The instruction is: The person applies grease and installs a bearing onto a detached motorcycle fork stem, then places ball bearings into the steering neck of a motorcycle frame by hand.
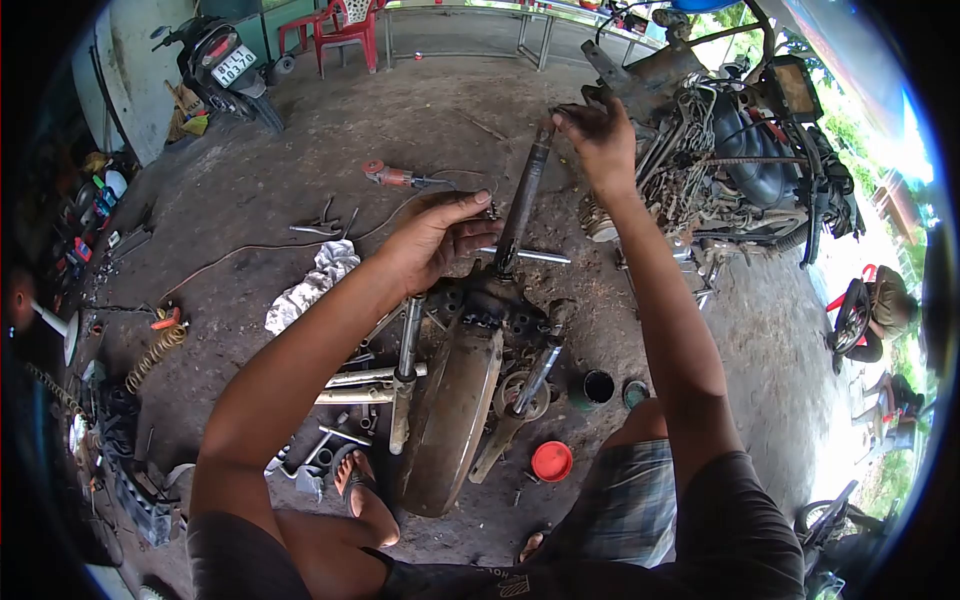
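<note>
A motorcycle front fork stands in front of me, its dark steering stem (522,205) pointing up and leaning slightly right. Closed at the stem's top end is my right hand (603,145), thumb and fingertips against the metal. My left hand (440,238) is beside the stem's lower half, its thumb above curled fingers. A small dark piece shows between them, too small to name. Below are the triple clamp (490,300), a brown dusty mudguard (452,420), and the left fork leg (410,340) and right fork leg (538,378).
On the floor lie a red angle grinder (392,176), a white rag (318,283), a red lid (551,461), a dark can (598,387) and several wrenches (322,440). A heap of motorcycle parts (720,150) is at right. A parked motorbike (225,70) and red chair (347,35) stand behind.
</note>
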A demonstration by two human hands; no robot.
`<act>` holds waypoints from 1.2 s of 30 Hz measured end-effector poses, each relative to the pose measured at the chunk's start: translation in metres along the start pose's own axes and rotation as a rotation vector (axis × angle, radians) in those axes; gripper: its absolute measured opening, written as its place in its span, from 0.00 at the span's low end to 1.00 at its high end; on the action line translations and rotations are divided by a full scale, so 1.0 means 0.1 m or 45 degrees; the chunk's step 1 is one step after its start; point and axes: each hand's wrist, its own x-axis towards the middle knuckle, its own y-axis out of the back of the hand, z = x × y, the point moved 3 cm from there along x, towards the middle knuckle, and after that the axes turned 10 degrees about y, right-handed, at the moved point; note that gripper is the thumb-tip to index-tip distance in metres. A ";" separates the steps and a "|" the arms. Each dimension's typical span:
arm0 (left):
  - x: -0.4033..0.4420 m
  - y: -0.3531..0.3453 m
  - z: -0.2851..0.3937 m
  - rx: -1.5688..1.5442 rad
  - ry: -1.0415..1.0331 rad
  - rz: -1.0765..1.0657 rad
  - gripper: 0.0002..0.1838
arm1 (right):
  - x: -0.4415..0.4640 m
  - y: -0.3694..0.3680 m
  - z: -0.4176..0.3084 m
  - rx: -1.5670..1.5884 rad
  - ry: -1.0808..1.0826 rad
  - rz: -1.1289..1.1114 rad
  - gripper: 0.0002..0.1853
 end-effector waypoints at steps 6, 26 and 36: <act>-0.05 0.08 0.01 0.019 -0.021 0.016 0.13 | 0.06 -0.01 0.13 0.210 -0.201 -0.100 0.30; -0.10 0.09 -0.01 0.060 0.010 0.062 0.17 | 0.03 -0.20 0.16 -0.255 0.114 -0.108 0.11; -0.13 0.09 0.00 0.100 0.006 0.110 0.20 | 0.06 -0.19 0.07 -0.370 0.308 -0.615 0.17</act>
